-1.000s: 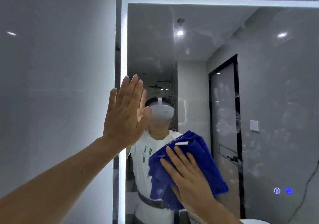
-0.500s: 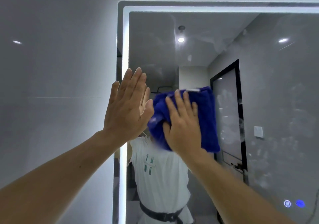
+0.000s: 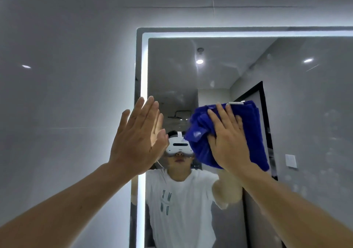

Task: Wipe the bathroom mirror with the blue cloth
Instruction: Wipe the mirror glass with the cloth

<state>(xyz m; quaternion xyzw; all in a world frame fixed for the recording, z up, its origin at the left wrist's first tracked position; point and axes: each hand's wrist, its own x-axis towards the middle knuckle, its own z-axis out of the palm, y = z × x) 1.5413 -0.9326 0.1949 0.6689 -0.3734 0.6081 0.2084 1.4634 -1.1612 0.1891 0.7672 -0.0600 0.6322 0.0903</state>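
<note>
Blue cloth [image 3: 254, 133] shifted right; right hand [image 3: 228, 142] presses it flat on mirror [image 3: 305, 104]; left hand [image 3: 138, 139] flat.

A home bathroom: grey wall tiles [image 3: 66, 95], a backlit mirror [image 3: 305, 114] reflecting a shower head [image 3: 180, 113]

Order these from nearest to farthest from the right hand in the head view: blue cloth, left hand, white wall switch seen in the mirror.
1. Blue cloth: under the right hand, pressed to the mirror.
2. Left hand: to its left, at the mirror's lit edge.
3. Wall switch: a reflection, low right.

Left hand and switch are nearly too close to call.
</note>
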